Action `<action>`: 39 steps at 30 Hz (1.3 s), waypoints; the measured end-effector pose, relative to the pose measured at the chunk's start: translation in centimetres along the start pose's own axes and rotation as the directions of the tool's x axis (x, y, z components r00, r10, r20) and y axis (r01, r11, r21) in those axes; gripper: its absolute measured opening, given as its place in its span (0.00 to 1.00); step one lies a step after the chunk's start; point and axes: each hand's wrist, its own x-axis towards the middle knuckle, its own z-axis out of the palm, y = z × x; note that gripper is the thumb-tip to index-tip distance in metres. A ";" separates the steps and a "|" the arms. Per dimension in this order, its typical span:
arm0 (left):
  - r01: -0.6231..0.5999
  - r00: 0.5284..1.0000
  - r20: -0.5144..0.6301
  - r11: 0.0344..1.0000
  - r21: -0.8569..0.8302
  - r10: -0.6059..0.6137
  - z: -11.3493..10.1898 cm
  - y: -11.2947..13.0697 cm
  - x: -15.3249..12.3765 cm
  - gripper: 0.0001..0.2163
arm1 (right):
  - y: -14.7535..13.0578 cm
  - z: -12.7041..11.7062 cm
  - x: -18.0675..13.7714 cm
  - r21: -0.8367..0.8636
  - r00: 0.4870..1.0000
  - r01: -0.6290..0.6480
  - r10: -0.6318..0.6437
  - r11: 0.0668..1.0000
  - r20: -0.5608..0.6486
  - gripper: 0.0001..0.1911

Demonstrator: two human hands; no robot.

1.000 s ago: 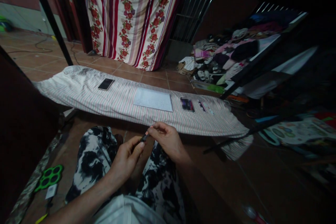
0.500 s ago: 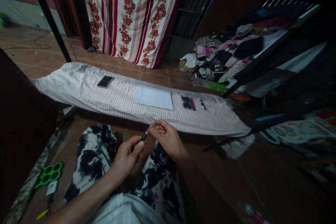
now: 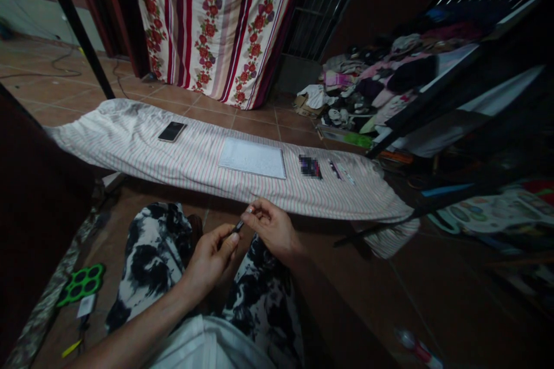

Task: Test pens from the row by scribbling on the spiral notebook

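Observation:
My left hand (image 3: 216, 251) is closed, thumb and fingers pinching a short, dark, slim object (image 3: 238, 225) whose exact kind I cannot make out. Close to its upper end, the thumb and fingertips of my right hand (image 3: 272, 228) are pinched round a tiny pale, shiny piece (image 3: 250, 210). Whether the two pieces touch is too small to tell. Both hands are above my lap, just short of the striped cloth (image 3: 194, 170). On that cloth lie a white spiral notebook (image 3: 251, 158), a dark phone (image 3: 172, 131), a blurred-out dark packet (image 3: 310, 166) and slim pens (image 3: 334, 170).
A floral curtain (image 3: 220, 29) hangs behind the cloth-covered surface. Clothes (image 3: 367, 83) are heaped at the back right, near a dark slanting pole (image 3: 389, 135). A green holed object (image 3: 81, 285) lies at lower left, a bottle (image 3: 418, 347) on the floor at lower right.
My right fingertips have shifted slightly away from the dark object, and the pale piece between them shows more. My left hand keeps its grip. The view has tilted a little.

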 end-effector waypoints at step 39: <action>-0.041 0.998 -0.051 0.997 0.061 0.044 -0.6 -1.0 -0.5 0.14 | -0.7 -0.4 0.0 0.008 0.993 -0.022 0.021 1.000 0.112 0.16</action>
